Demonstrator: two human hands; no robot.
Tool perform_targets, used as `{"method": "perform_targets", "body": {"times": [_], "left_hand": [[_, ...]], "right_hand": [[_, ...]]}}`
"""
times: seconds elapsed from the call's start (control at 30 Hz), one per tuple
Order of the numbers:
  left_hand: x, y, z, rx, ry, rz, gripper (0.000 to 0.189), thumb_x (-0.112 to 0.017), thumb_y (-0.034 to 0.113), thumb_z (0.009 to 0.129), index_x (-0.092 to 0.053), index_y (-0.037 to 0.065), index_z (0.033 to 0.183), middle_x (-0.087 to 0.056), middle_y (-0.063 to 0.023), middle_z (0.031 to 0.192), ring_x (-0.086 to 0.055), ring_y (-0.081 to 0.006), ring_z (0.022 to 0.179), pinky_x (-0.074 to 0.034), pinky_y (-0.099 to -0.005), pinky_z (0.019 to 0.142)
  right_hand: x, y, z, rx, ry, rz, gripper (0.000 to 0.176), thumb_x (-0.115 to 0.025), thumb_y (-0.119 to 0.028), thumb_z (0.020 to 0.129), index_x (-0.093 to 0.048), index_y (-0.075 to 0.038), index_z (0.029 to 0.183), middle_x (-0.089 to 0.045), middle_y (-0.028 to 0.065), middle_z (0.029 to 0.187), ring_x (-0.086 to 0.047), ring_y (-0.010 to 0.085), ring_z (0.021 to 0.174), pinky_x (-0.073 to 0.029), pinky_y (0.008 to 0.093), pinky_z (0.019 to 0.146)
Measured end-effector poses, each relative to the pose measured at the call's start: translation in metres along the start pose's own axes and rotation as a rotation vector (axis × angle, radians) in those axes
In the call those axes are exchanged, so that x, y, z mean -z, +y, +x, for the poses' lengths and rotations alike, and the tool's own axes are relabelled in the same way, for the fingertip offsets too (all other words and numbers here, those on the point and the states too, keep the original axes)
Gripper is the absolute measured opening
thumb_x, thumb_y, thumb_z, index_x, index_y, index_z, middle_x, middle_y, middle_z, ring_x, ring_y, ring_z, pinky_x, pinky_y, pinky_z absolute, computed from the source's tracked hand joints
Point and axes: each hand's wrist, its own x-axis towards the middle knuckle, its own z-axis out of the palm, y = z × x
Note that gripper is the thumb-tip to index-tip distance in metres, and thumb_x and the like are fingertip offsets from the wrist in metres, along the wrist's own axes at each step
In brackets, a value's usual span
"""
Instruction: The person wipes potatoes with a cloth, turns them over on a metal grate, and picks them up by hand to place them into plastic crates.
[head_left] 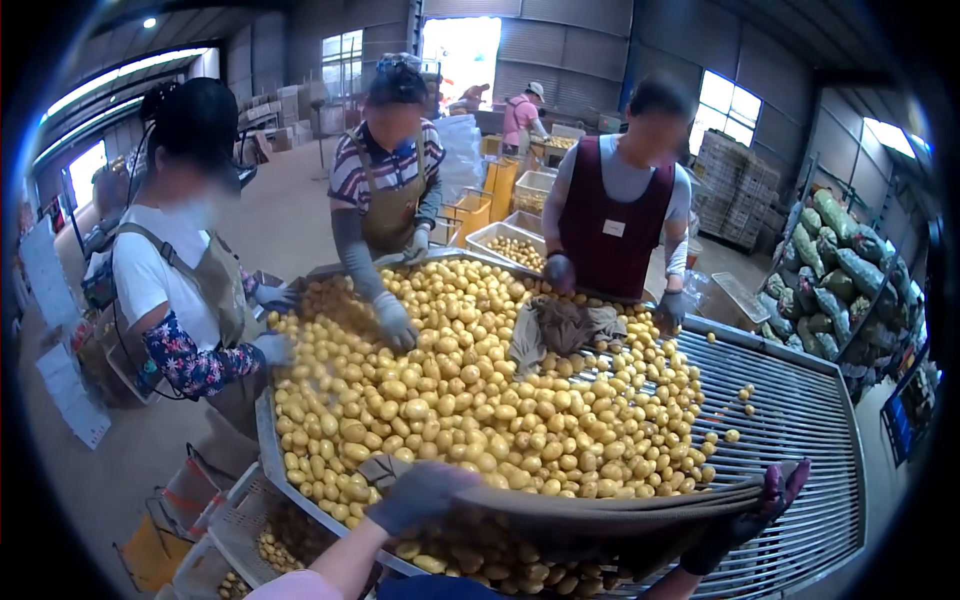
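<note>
My left hand [425, 495], in a grey glove and slightly blurred, is closed on the left end of a dark brown cloth [600, 510]. The cloth stretches over the near potatoes [460, 380] to the right. My right hand [770, 500], in a dark purple glove, is at the cloth's right end above the metal rollers [770, 400]; its fingertips point up, with the cloth against the palm. Another crumpled brown and grey cloth [562, 328] lies on the potatoes near the far edge.
Three co-workers stand around the table: one at the left [190, 260], one at the far side [385, 180], one at the far right [615, 215]. Crates of potatoes [510, 245] stand behind; another crate [235, 520] is at lower left. Filled sacks [840, 270] are stacked at right.
</note>
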Motion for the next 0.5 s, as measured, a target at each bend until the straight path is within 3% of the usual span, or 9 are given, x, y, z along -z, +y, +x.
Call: {"method": "perform_targets", "body": {"times": [0.07, 0.1, 0.13, 0.2, 0.27, 0.3, 0.37, 0.47, 0.5], "left_hand": [[0.003, -0.025, -0.024, -0.087, 0.144, 0.047, 0.061, -0.064, 0.022, 0.073, -0.050, 0.022, 0.132, -0.057, -0.0037, 0.121, -0.054, -0.0250, 0.107, -0.043, -0.0368, 0.092], [0.025, -0.019, -0.032, 0.018, 0.099, 0.025, 0.054, -0.068, 0.023, 0.070, -0.058, 0.021, 0.124, -0.061, -0.0022, 0.116, -0.057, -0.0250, 0.104, -0.045, -0.0377, 0.090], [0.042, -0.017, -0.041, 0.020, 0.099, 0.029, 0.054, -0.068, 0.023, 0.070, -0.058, 0.021, 0.124, -0.061, -0.0022, 0.116, -0.057, -0.0250, 0.104, -0.045, -0.0377, 0.090], [0.072, -0.014, -0.055, -0.019, 0.333, 0.148, 0.049, -0.067, 0.026, 0.068, -0.063, 0.024, 0.116, -0.064, -0.0051, 0.105, -0.057, -0.0266, 0.098, -0.045, -0.0384, 0.087], [0.103, -0.006, -0.065, 0.046, 0.465, 0.146, 0.046, -0.071, 0.026, 0.063, -0.068, 0.025, 0.109, -0.065, -0.0033, 0.103, -0.058, -0.0269, 0.093, -0.046, -0.0387, 0.086], [0.114, 0.000, -0.064, -0.011, 0.568, 0.266, 0.045, -0.072, 0.023, 0.061, -0.069, 0.025, 0.106, -0.065, -0.0029, 0.100, -0.059, -0.0274, 0.091, -0.047, -0.0398, 0.084], [0.127, 0.005, -0.064, -0.014, 0.579, 0.295, 0.044, -0.073, 0.023, 0.062, -0.069, 0.025, 0.105, -0.065, -0.0025, 0.099, -0.059, -0.0277, 0.091, -0.047, -0.0405, 0.085], [0.113, -0.003, -0.048, -0.084, 0.570, 0.267, 0.043, -0.069, 0.024, 0.067, -0.066, 0.018, 0.109, -0.063, -0.0050, 0.101, -0.056, -0.0305, 0.093, -0.044, -0.0423, 0.086], [0.100, -0.001, -0.032, 0.035, 0.591, 0.229, 0.044, -0.067, 0.023, 0.070, -0.062, 0.014, 0.113, -0.061, -0.0074, 0.103, -0.054, -0.0317, 0.094, -0.043, -0.0427, 0.086]], "right_hand": [[-0.005, -0.009, -0.002, -0.047, -0.042, -0.014, 0.042, -0.029, -0.030, 0.098, -0.058, -0.005, 0.114, -0.033, 0.0179, 0.144, -0.024, 0.0327, 0.137, -0.023, 0.0495, 0.110], [-0.005, -0.005, -0.001, -0.026, -0.085, -0.023, 0.039, -0.035, -0.028, 0.097, -0.057, -0.004, 0.119, -0.033, 0.0181, 0.144, -0.027, 0.0326, 0.136, -0.026, 0.0481, 0.110], [-0.005, -0.006, 0.000, -0.028, -0.084, -0.020, 0.039, -0.035, -0.028, 0.097, -0.057, -0.004, 0.119, -0.033, 0.0181, 0.144, -0.027, 0.0326, 0.136, -0.026, 0.0481, 0.110], [-0.005, -0.010, 0.005, -0.063, -0.424, -0.077, 0.035, -0.042, -0.020, 0.094, -0.057, -0.004, 0.121, -0.036, 0.0186, 0.142, -0.031, 0.0327, 0.134, -0.029, 0.0462, 0.109], [-0.011, -0.016, 0.006, -0.118, -0.446, 0.011, 0.034, -0.048, -0.012, 0.090, -0.057, -0.002, 0.122, -0.039, 0.0193, 0.140, -0.036, 0.0317, 0.131, -0.035, 0.0426, 0.105], [-0.009, -0.019, 0.008, -0.128, -0.501, -0.076, 0.030, -0.046, -0.008, 0.091, -0.059, -0.001, 0.117, -0.040, 0.0216, 0.137, -0.041, 0.0323, 0.127, -0.040, 0.0399, 0.099], [-0.004, -0.012, 0.001, -0.084, -0.554, -0.278, 0.028, -0.045, -0.004, 0.092, -0.061, -0.001, 0.114, -0.047, 0.0216, 0.129, -0.051, 0.0300, 0.117, -0.047, 0.0369, 0.090], [0.006, 0.018, -0.024, -0.128, -0.521, -0.208, 0.029, -0.046, -0.010, 0.093, -0.060, -0.001, 0.116, -0.052, 0.0170, 0.124, -0.051, 0.0251, 0.114, -0.045, 0.0358, 0.091], [-0.005, -0.015, -0.021, -0.535, -0.546, 0.005, 0.033, -0.044, -0.016, 0.095, -0.055, 0.000, 0.122, -0.053, 0.0146, 0.125, -0.050, 0.0237, 0.116, -0.038, 0.0369, 0.099]]}}
